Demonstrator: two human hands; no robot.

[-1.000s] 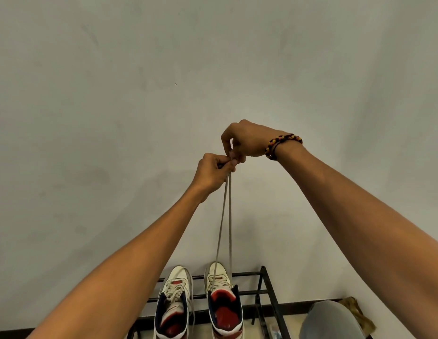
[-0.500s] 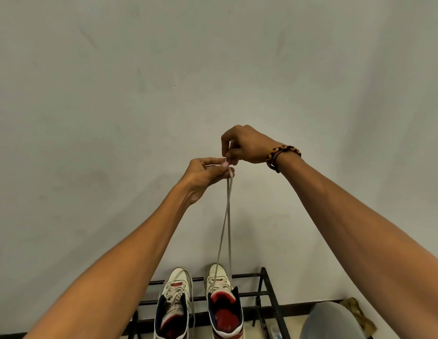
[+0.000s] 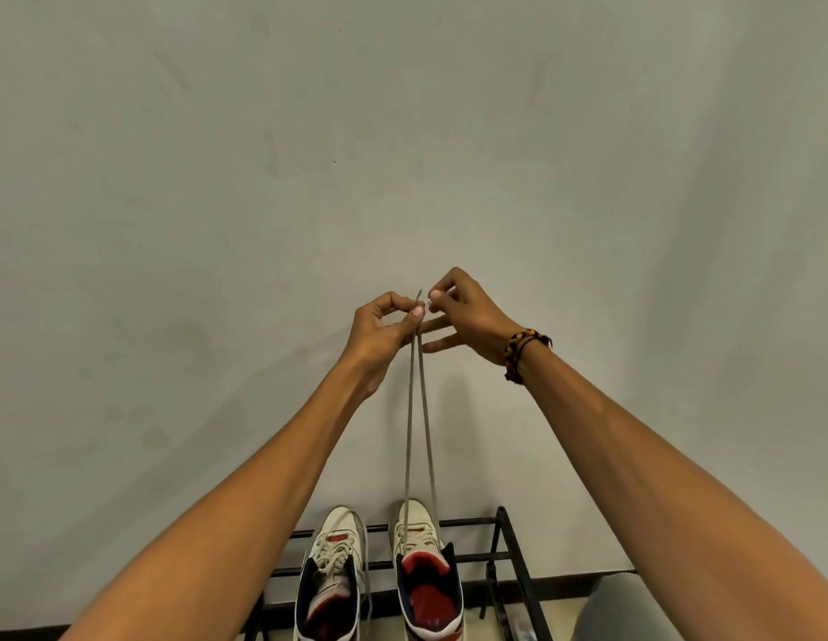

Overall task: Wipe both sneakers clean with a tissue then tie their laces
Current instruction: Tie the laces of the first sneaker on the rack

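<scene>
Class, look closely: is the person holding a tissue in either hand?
No: the left hand and right hand pinch only the laces.

wall (image 3: 264, 224) behind the hands looks like matt painted plaster, a bit scuffed and blotchy. the laces (image 3: 414, 432) running down from the fingers are thin flat woven cloth, greyish and dull. below the hands, both sneakers (image 3: 426, 571) look like off-white leather-ish uppers with soft red fabric lining inside. the rack (image 3: 500, 562) under them is thin black metal tubing, matt finish. bracelet (image 3: 518, 351) on the right wrist is glossy beads.
</scene>
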